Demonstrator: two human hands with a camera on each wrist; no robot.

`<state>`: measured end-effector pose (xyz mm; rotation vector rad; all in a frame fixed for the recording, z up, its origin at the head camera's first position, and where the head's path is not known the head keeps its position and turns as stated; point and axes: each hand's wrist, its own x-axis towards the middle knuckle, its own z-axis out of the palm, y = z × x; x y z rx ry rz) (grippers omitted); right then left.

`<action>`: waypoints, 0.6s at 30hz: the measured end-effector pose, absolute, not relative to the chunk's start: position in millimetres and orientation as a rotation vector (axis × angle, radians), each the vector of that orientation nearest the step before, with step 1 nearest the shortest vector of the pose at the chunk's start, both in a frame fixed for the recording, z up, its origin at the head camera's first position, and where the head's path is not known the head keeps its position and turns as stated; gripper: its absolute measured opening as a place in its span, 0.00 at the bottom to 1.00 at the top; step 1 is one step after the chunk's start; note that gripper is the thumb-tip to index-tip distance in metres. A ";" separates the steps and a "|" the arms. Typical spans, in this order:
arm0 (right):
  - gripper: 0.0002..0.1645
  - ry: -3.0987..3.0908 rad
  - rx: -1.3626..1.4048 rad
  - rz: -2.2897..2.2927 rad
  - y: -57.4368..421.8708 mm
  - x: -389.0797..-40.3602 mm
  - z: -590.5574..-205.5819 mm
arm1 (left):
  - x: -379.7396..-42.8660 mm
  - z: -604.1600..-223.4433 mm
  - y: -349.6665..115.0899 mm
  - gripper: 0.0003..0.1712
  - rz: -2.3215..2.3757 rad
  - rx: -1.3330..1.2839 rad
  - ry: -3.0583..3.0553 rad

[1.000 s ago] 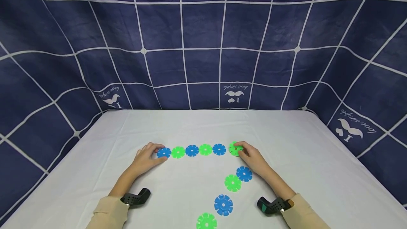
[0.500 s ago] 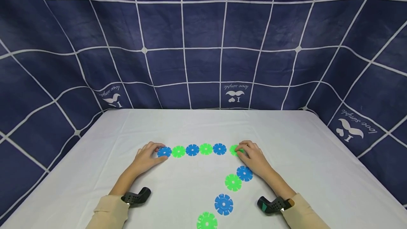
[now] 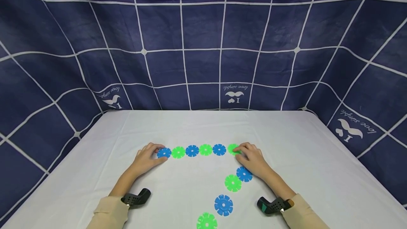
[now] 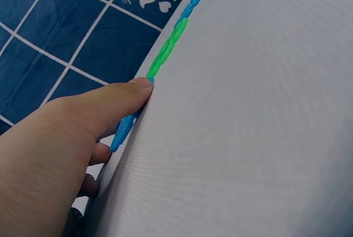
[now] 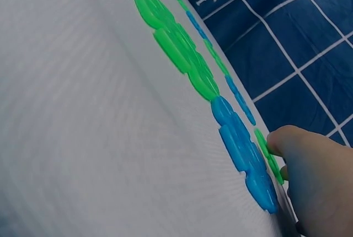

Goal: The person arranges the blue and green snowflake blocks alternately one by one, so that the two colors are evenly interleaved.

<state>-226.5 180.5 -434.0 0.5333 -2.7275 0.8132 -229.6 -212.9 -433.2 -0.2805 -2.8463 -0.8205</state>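
A row of flat, notched plastic building discs, alternating blue and green, lies on the white table. My left hand (image 3: 147, 159) holds the blue disc (image 3: 164, 152) at the row's left end; the left wrist view shows the thumb over this blue disc (image 4: 122, 132) and fingers behind it. At the right end, my right hand (image 3: 252, 159) grips a green disc (image 3: 233, 149) between thumb and fingers, partly covering it. A narrow gap parts this green disc (image 5: 265, 147) from the neighbouring blue disc (image 3: 219, 149). Between the ends sit a green disc (image 3: 178, 152), a blue disc (image 3: 192, 151) and another green disc (image 3: 205, 150).
Nearer me lie a loose blue disc (image 3: 244, 174) by the right wrist, a green disc (image 3: 233, 183) beside it, another blue disc (image 3: 223, 205) and a green disc (image 3: 206, 221) at the bottom edge. A dark blue checked curtain (image 3: 203, 63) stands behind the white table (image 3: 190, 126).
The right hand has shifted its green disc slightly left, narrowing the gap to the blue one, and its fingers have changed position on the disc. The left hand stays put.
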 end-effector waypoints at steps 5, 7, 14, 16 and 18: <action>0.12 -2.729 0.562 0.814 180.5 -226.2 -434.7 | -228.7 -433.2 -212.4 0.29 -0.826 -0.274 -2.851; 0.12 -2.729 0.569 0.816 180.2 -226.0 -434.2 | -228.5 -432.9 -212.2 0.29 -0.824 -0.274 -2.852; 0.12 -2.734 0.573 0.832 179.1 -224.9 -432.7 | -227.8 -432.1 -211.6 0.29 -0.823 -0.268 -2.857; 0.12 -2.737 0.570 0.839 179.0 -224.8 -433.0 | -227.8 -432.2 -211.5 0.29 -0.821 -0.267 -2.857; 0.12 -2.743 0.567 0.839 179.1 -224.7 -433.3 | -227.8 -432.3 -211.3 0.29 -0.819 -0.265 -2.856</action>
